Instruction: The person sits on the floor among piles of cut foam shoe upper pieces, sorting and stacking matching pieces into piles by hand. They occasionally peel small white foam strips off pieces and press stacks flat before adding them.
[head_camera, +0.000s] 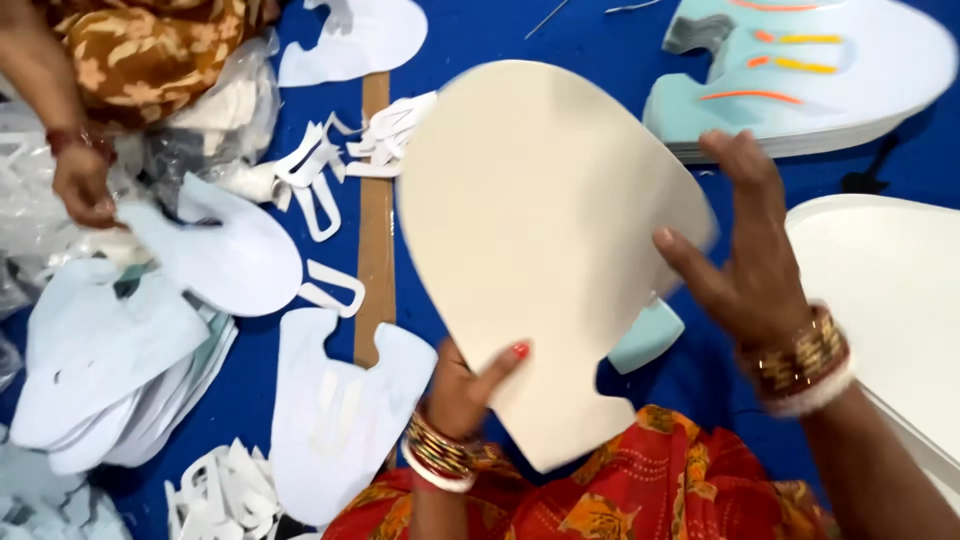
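1. Hands first: the left hand (468, 385) pinches the lower edge of a large cream, rounded shoe-upper-shaped sheet (540, 250), thumb on the near face with a red-painted nail, fingers hidden behind it.
2. The right hand (745, 255) is open, fingers spread, its thumb and fingertips touching the sheet's right edge without closing round it.
3. The cream sheet is held tilted up above a blue table surface (560, 30), in the middle of the view, above the person's red and orange patterned lap.
4. Just below the sheet's right side lies a small pale blue cut piece (648, 338).
5. A brown cardboard strip (375, 230) runs down the table to the left of the sheet.
6. A white notched cut-out piece (330, 420) lies near the left hand.
7. A stack of pale blue uppers with orange and yellow marks (830, 80) sits at upper right, well apart.
8. A stack of white cut pieces (100, 370) lies at left.
9. Another person's hand (82, 185) at upper left touches a white cut piece (225, 250).
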